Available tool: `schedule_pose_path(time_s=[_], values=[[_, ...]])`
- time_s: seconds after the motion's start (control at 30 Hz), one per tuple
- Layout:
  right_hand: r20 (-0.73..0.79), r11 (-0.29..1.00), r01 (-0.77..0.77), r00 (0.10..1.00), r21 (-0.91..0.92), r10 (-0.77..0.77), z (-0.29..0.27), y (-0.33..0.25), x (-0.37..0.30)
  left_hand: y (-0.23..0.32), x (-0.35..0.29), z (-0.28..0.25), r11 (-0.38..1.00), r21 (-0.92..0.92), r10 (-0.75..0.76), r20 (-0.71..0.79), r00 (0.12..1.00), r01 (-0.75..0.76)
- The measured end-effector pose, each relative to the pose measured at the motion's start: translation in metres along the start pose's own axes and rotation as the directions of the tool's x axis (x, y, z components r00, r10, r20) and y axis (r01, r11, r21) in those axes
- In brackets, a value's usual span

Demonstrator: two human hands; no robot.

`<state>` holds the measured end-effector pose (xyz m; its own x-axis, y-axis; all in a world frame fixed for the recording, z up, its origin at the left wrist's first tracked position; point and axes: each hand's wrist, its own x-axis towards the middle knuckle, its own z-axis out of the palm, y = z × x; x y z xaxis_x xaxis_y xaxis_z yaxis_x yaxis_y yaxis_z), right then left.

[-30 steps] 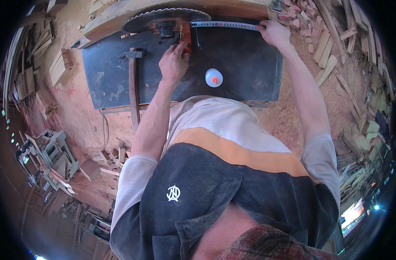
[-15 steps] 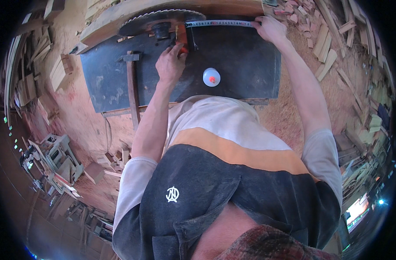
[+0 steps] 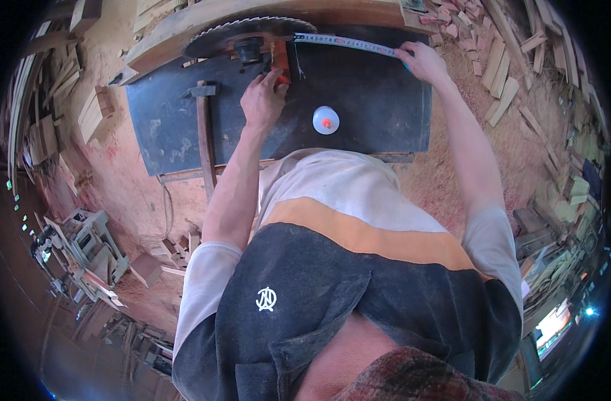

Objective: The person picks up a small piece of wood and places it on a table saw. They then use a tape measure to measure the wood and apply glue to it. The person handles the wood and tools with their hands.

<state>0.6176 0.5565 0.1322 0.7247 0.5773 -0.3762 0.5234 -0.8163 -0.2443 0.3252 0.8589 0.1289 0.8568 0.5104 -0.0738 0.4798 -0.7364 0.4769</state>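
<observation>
My right hand (image 3: 424,63) is closed at the right end of a white tape measure (image 3: 345,42), with a bit of teal showing under the fingers. The tape's strip slants from the toothed circular saw blade (image 3: 215,40) across the dark tabletop (image 3: 365,87) to that hand. My left hand (image 3: 262,99) is closed, its thumb and fingers on an orange-red upright piece (image 3: 283,61) beside the blade's hub (image 3: 248,49). Its fingertips are partly hidden. A white round bottle with an orange tip (image 3: 326,120) stands between my arms.
A hammer (image 3: 204,127) lies left of my left forearm, its handle over the table's near edge. A long wooden beam (image 3: 165,50) runs behind the blade. Wood offcuts (image 3: 496,73) litter the sawdust floor on the right, and wood blocks (image 3: 95,113) lie on the left.
My right hand has moved slightly nearer and to the right, swinging its end of the tape away from the table's far edge. My left hand has stayed in place.
</observation>
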Motion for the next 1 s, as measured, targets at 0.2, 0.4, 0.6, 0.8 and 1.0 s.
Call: schedule_pose_path(time_s=[0.2,0.4,0.6,0.8,1.0], values=[[-0.018,0.884,-0.092,0.993,0.458,0.113,0.023,0.026,-0.055,0.000,0.001,-0.002,1.000,0.020,-0.002,0.031,1.000,0.001],[-0.119,0.754,-0.105,0.964,0.649,0.236,0.051,0.004,-0.116,-0.001,0.000,0.000,1.000,0.015,0.013,-0.002,1.000,-0.013],[-0.081,0.807,-0.143,0.970,0.573,0.230,0.062,-0.041,-0.164,-0.004,0.002,-0.002,1.000,0.005,0.030,0.032,0.999,-0.030],[-0.004,0.886,-0.177,0.980,0.429,0.198,0.075,-0.073,-0.187,-0.008,0.002,-0.002,0.997,0.003,0.080,0.018,0.997,-0.080],[-0.045,0.928,-0.142,0.985,0.346,0.168,0.083,-0.086,-0.196,-0.010,0.007,-0.005,0.996,0.004,0.092,0.055,0.994,-0.092]])
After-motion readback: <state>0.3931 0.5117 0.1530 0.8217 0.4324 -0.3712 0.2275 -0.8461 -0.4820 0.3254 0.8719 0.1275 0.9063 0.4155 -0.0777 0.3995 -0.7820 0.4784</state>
